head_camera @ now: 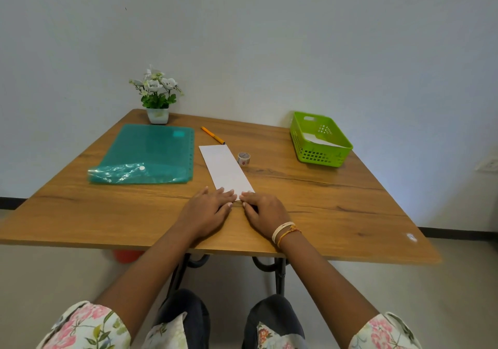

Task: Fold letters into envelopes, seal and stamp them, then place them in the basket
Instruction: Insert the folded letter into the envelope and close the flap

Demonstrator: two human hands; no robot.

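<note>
Both hands, left hand (208,208) and right hand (262,211), press flat-fingered on the near end of the folded letter (226,168) lying mid-table (336,200); uneven pressure could skew the crease

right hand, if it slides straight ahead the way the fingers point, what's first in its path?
The right hand already has its fingers on the near end of the folded paper; they point away and slightly left, along the strip. Going on, it would ride up the paper; the tape roll probably stays just right of that line.
</note>
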